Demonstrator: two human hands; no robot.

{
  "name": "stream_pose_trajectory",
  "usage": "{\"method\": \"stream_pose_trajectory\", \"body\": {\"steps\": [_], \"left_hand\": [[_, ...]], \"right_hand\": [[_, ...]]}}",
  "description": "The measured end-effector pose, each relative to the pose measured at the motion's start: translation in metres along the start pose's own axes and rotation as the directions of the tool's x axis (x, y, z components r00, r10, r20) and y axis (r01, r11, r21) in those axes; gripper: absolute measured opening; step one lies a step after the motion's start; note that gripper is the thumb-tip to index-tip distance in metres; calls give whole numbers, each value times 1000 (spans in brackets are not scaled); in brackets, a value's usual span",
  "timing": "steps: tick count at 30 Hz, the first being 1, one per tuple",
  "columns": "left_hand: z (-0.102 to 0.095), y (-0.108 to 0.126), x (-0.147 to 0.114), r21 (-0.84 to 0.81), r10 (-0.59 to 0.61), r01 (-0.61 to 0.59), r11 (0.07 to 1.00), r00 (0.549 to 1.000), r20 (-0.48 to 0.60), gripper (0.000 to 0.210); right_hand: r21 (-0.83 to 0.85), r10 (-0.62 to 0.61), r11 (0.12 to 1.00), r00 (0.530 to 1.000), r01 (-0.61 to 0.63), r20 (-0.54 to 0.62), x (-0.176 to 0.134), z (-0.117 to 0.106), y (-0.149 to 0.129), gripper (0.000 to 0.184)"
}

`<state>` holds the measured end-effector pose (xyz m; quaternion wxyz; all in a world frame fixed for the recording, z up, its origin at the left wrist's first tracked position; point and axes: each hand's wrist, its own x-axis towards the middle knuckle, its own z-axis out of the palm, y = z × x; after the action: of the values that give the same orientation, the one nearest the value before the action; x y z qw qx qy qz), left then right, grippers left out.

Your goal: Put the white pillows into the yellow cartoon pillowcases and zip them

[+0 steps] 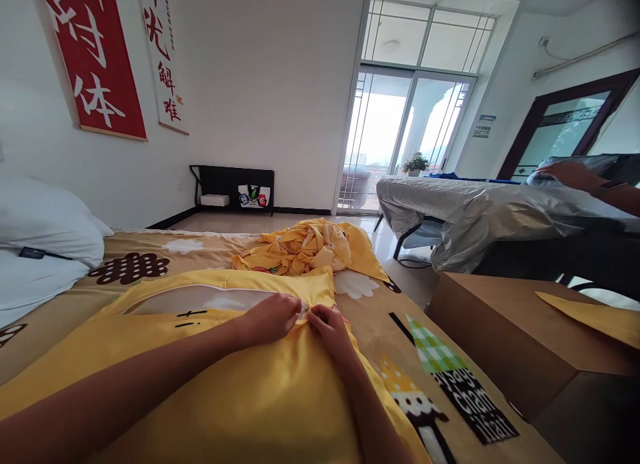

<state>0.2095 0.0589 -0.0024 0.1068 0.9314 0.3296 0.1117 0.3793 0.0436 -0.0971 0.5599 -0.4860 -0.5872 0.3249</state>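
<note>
A yellow pillowcase (240, 397) lies across the bed in front of me, with a long slit (200, 299) along its far side. White filling and a pale zipper edge show inside that slit. My left hand (277, 316) is closed at the slit's right end, gripping the zipper there; the pull itself is hidden by my fingers. Right beside it, my right hand (330, 324) pinches the yellow fabric at the corner. The cloth bunches into creases between the two hands. Beyond them is a crumpled heap of yellow bedding (310, 244).
White pillows (45, 237) rest at the left on the patterned bed sheet (395, 317). A brown box (500, 324) stands right of the bed, with yellow cloth (595, 317) on it. Another person's arm (580, 177) reaches over a plastic-covered surface (450, 197).
</note>
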Motion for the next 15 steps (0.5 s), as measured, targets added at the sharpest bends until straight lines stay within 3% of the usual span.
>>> {"method": "stream_pose_trajectory", "body": {"steps": [3,7,11,15], "left_hand": [[9,-3,20,-217,-124,121,969,992,2,22],[24,-6,40,-396,-174,178,901,984,48,19],[32,-10,47,-600,-212,281,749,960,184,13],[32,-11,45,-712,-221,313,628,950,222,17]], "right_hand": [[60,-39,997,999,40,-14,1,1,0,32],[45,-71,996,995,75,-76,0,1,-3,31],[37,-65,997,992,69,-112,-4,-1,-9,27],[31,-82,996,989,86,-126,-3,-1,-10,25]]}}
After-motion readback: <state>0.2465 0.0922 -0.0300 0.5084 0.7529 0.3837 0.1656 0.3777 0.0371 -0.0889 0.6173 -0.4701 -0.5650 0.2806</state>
